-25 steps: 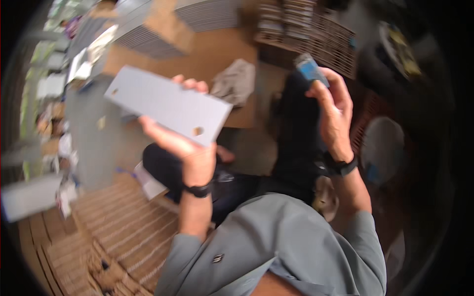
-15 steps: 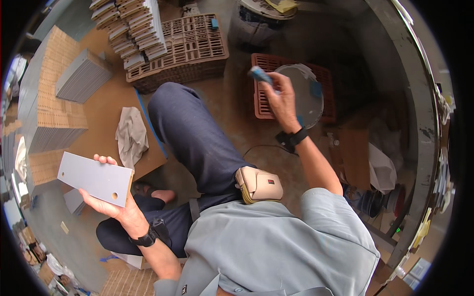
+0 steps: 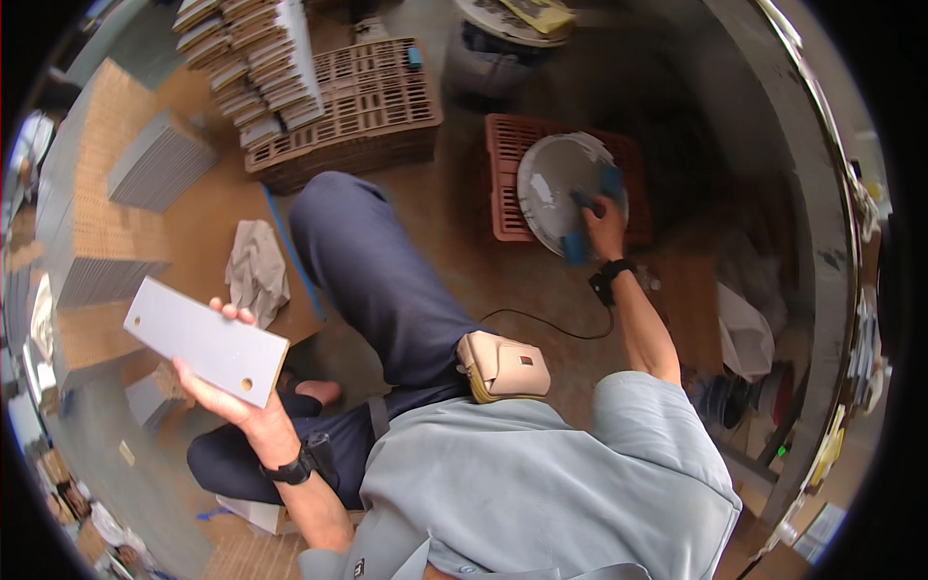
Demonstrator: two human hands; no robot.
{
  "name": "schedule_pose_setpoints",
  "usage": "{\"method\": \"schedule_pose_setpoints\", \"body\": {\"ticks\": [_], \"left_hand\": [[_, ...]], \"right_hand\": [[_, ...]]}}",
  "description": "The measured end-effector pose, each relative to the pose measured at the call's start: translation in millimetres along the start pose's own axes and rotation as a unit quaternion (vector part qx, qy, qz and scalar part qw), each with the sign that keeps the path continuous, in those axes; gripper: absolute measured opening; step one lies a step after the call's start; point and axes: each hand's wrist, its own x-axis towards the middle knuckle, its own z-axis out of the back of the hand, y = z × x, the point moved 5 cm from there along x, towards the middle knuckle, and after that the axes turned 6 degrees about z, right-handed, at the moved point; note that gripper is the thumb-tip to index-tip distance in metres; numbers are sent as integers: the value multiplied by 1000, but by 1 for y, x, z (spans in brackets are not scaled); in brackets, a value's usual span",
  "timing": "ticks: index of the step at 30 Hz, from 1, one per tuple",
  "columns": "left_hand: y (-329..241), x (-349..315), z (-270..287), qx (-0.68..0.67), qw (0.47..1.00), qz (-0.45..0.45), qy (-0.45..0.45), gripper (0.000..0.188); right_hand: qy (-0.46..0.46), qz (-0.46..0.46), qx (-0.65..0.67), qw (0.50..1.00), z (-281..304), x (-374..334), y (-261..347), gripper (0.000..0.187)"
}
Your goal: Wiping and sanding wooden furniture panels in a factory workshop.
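Note:
My left hand (image 3: 237,387) grips a flat, pale grey board (image 3: 208,340) with a hole near each end, fingers over its far edge and thumb along the near one. Out to the right, my right hand (image 3: 606,230) is closed on a small, dark blue sponge-like block (image 3: 583,200), blurred by motion. The hand is over a round, whitish tub (image 3: 527,188). A blue piece (image 3: 610,180) is at the tub's right side, and another blue piece (image 3: 575,248) is at its near edge.
The tub stands on a reddish plastic crate (image 3: 505,179). Farther off are a dark bucket (image 3: 488,72) and a brown crate (image 3: 382,92) bearing stacked boards (image 3: 256,63). At left, a crumpled cloth (image 3: 257,261) lies near more board stacks (image 3: 159,159). A cable (image 3: 551,329) crosses the floor.
My right hand has moved nearer and to the right with the blue block, down to the tub. My left hand and the board have shifted slightly right, and the board is tilted more.

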Motion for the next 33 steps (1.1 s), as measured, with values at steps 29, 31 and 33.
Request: {"method": "schedule_pose_setpoints", "body": {"ticks": [29, 31, 33], "left_hand": [[-159, -166, 90, -35, 883, -385, -266, 78], [-170, -174, 99, -24, 879, -398, -263, 79], [-182, -189, 100, 2, 874, -399, -277, 79]], "right_hand": [[519, 675, 346, 394, 92, -320, 705, 106], [508, 691, 341, 385, 98, -335, 715, 101], [500, 704, 337, 376, 106, -351, 725, 96]]}}
